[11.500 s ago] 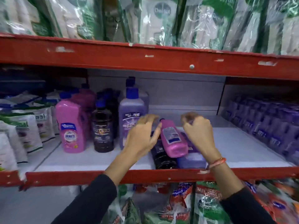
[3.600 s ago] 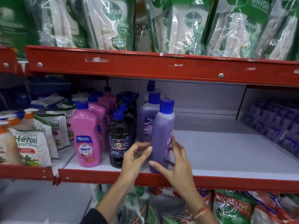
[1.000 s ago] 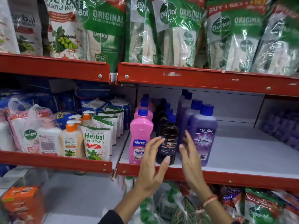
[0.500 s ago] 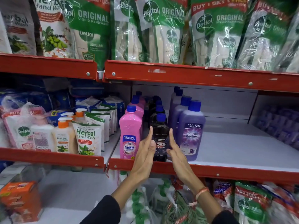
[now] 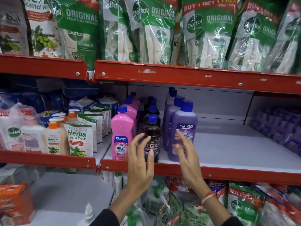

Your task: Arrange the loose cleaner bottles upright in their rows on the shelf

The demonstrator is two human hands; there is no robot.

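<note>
Three rows of cleaner bottles stand upright on the white shelf (image 5: pixel 228 149), all with blue caps. A pink Shakti bottle (image 5: pixel 121 136) leads the left row, a dark Bactin bottle (image 5: pixel 153 132) the middle one, a purple Bactin bottle (image 5: pixel 184 121) the right one. My left hand (image 5: pixel 140 162) hovers in front of the dark bottle with fingers spread and holds nothing. Just before the purple bottle's label, my right hand (image 5: pixel 187 159) is also open and empty. Whether either hand touches a bottle is unclear.
Herbal hand wash pouches (image 5: pixel 78 141) and pump bottles (image 5: pixel 54 136) fill the shelf to the left. Green Dettol refill packs (image 5: pixel 156 30) hang over the red upper rail (image 5: pixel 179 77). Purple packs (image 5: pixel 280 128) line the far right. More Dettol packs (image 5: pixel 241 207) lie below.
Both hands have drawn back from the sides of the dark bottle and spread apart, the right one moving toward the purple bottle. The camera has moved closer.
</note>
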